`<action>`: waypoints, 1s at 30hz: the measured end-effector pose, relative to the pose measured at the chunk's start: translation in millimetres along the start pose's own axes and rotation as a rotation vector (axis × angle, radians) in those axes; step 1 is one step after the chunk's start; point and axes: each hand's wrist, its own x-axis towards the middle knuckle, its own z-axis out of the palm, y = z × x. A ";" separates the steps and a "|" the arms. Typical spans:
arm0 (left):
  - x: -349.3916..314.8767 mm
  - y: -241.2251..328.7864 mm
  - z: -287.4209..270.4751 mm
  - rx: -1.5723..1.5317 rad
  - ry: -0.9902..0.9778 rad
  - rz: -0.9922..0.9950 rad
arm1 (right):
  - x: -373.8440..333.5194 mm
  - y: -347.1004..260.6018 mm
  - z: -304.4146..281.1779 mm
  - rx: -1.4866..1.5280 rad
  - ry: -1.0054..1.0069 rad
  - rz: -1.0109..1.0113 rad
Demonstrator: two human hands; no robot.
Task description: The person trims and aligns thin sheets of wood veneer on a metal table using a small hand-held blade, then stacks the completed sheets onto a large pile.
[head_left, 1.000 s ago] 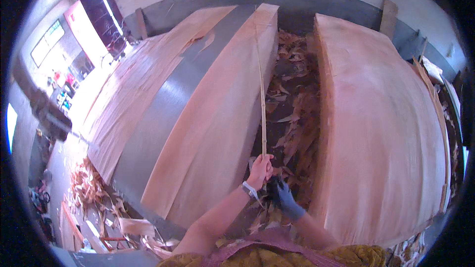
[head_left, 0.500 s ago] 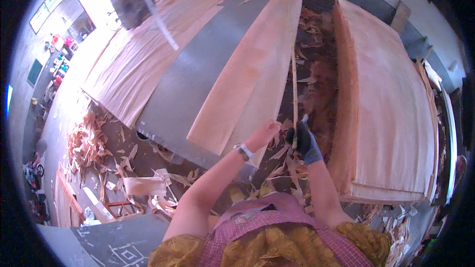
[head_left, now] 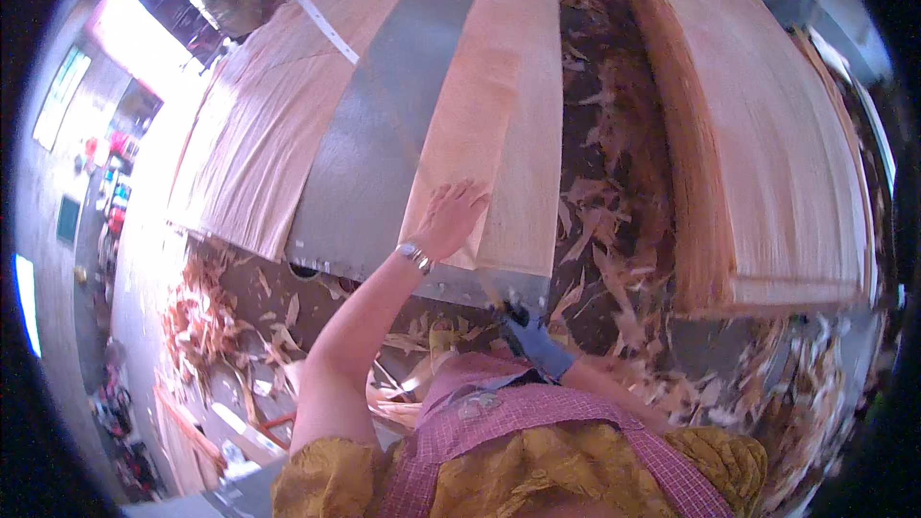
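Note:
My left hand (head_left: 451,219), bare with a wristwatch (head_left: 416,256), lies palm down with fingers spread on a narrow strip of wood veneer (head_left: 482,105). That strip overlaps a paler veneer sheet (head_left: 530,182) on the grey tabletop (head_left: 369,149). My right hand (head_left: 523,328), in a blue and dark glove, is low in front of the table's near edge. Its fingers are closed around the end of a thin wooden stick (head_left: 486,284). The stick, blurred, appears to slant up and left past my left hand; part of it is hidden.
Wide veneer sheets (head_left: 254,134) cover the table's left part. A tall veneer stack (head_left: 782,134) stands on the right, with shavings (head_left: 614,269) scattered on the floor between. A scrap heap (head_left: 197,312) lies at the lower left. A pale bar (head_left: 312,10) hangs over the far left.
My left hand has opened from a closed position and now lies flat on the veneer. My right hand has moved left and nearer my body, and the stick has swung leftward. The view has shifted.

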 end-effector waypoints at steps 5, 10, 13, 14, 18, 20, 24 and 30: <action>4.6 -58.5 113.1 0.086 -0.234 0.545 | -57.5 -14.8 78.2 -0.185 -0.139 0.123; 13.7 -62.8 124.4 -0.058 -0.116 0.898 | -86.5 -1.5 144.7 -0.150 -0.090 0.194; 14.9 -65.6 110.2 -0.030 -0.268 0.985 | -103.1 -10.6 175.5 -0.269 0.054 0.061; 12.1 -63.4 105.5 -0.089 -0.290 0.994 | -110.6 -11.4 183.8 -0.357 0.116 -0.012; 11.6 -85.3 73.2 -0.071 -0.165 1.086 | -106.7 70.4 221.5 -0.573 0.138 -0.172; 7.5 -103.2 44.5 -0.004 -0.154 1.105 | -102.2 92.3 243.3 -0.470 0.111 -0.174; -7.5 -143.1 -34.2 -0.001 -0.207 1.062 | -84.1 127.2 288.2 -0.153 0.113 -0.209; -58.3 -233.4 -83.1 0.012 -0.130 0.904 | -75.5 50.5 338.6 -0.614 0.229 0.046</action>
